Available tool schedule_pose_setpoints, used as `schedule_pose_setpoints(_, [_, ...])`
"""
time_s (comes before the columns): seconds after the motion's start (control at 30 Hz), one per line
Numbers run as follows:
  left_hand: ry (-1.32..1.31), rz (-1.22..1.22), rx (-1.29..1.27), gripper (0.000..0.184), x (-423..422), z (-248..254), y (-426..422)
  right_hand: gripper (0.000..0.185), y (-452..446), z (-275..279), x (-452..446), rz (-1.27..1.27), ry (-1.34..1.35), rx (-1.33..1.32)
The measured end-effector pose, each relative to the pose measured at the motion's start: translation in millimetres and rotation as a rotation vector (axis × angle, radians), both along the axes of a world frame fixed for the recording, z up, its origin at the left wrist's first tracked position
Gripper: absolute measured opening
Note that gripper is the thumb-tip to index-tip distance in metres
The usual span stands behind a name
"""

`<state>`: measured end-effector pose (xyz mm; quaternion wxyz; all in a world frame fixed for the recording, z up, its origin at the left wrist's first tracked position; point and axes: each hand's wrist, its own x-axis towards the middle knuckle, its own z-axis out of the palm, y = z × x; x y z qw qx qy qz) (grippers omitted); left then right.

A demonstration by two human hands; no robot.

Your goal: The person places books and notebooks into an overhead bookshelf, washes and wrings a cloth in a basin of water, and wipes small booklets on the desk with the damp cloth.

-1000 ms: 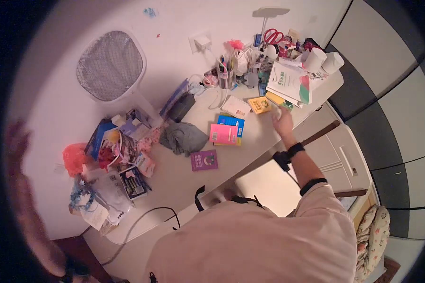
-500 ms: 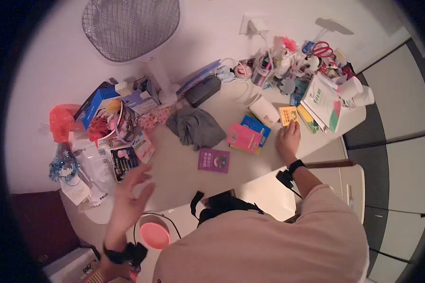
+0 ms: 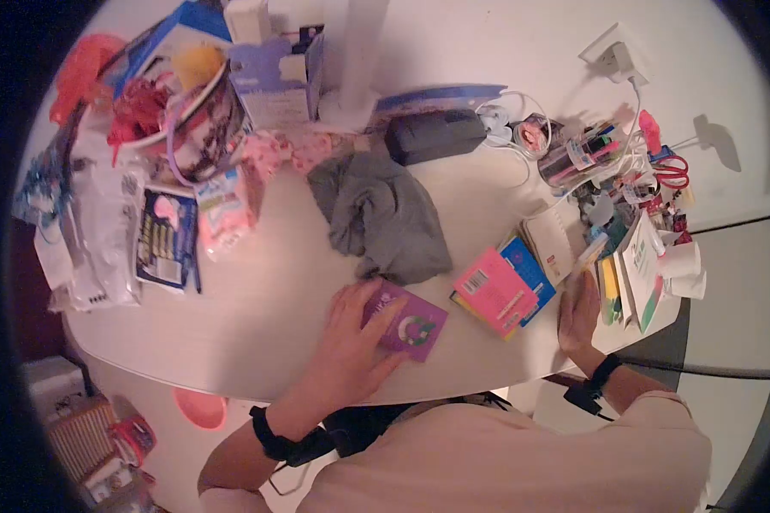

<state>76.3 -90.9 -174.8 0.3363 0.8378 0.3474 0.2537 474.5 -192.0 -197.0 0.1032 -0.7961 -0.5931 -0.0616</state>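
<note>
My left hand (image 3: 351, 342) is on the left part of a purple booklet (image 3: 419, 328), its thumb along the near edge and its fingers over the cover. The booklet lies near the table's front edge. At the right, my right hand (image 3: 578, 315) has its fingertips at a small thin booklet (image 3: 592, 253), which appears tilted, blurred and nearly edge-on. Between the hands, a pink booklet (image 3: 494, 291) overlaps a blue booklet (image 3: 529, 278). A spiral notebook (image 3: 547, 245) lies just behind them.
A crumpled grey cloth (image 3: 381, 214) lies mid-table, before a black case (image 3: 434, 135). Packets (image 3: 167, 235) and a filled basket (image 3: 205, 111) crowd the left. A pen holder (image 3: 580, 156), red scissors (image 3: 672, 171) and stacked books (image 3: 637, 269) stand at the right.
My left hand has come from the left, above the table, onto the purple booklet. The yellow booklet under my right fingers now shows as a thin tilted shape. The view has shifted.
</note>
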Motion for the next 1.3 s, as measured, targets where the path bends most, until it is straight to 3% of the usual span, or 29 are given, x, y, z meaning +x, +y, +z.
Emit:
schedule_pose_setpoints(0.33, [0.165,0.23,0.261,0.085,45,-13,-51,0.066,-13,-7,22,-0.011,0.25,0.106])
schedule_pose_setpoints(0.47, [0.217,0.41,0.456,0.083,67,-21,-70,0.073,-11,-5,25,0.295,0.465,0.291])
schedule_pose_setpoints(0.53, [0.22,0.532,0.485,0.073,63,-27,-67,0.077,-2,-3,27,0.396,0.558,0.341])
schedule_pose_setpoints(0.63, [0.239,0.646,0.471,0.065,52,-33,-66,0.085,24,-1,31,0.373,0.277,0.382])
schedule_pose_setpoints(0.73, [0.222,0.663,0.55,0.064,38,-39,-71,0.079,48,1,25,0.35,0.372,0.271])
schedule_pose_setpoints(0.8, [0.249,0.716,0.555,0.065,31,-42,-75,0.072,55,2,19,0.438,0.342,0.351])
schedule_pose_setpoints(0.9, [0.262,0.75,0.51,0.066,27,-37,-77,0.062,70,4,12,0.635,0.501,0.208])
schedule_pose_setpoints(1.07, [0.31,0.73,0.464,0.067,19,-39,-67,0.069,73,-10,-44,0.661,0.356,0.404])
schedule_pose_setpoints(1.13, [0.356,0.76,0.535,0.068,12,-40,-63,0.077,70,-4,-69,0.721,0.391,0.205])
schedule_pose_setpoints(1.27, [0.4,0.86,0.514,0.068,-12,-38,-54,0.079,70,8,-105,0.899,0.463,0.185])
schedule_pose_setpoints(1.3, [0.369,0.894,0.459,0.071,-20,-39,-52,0.074,62,35,-114,1.043,0.574,0.018])
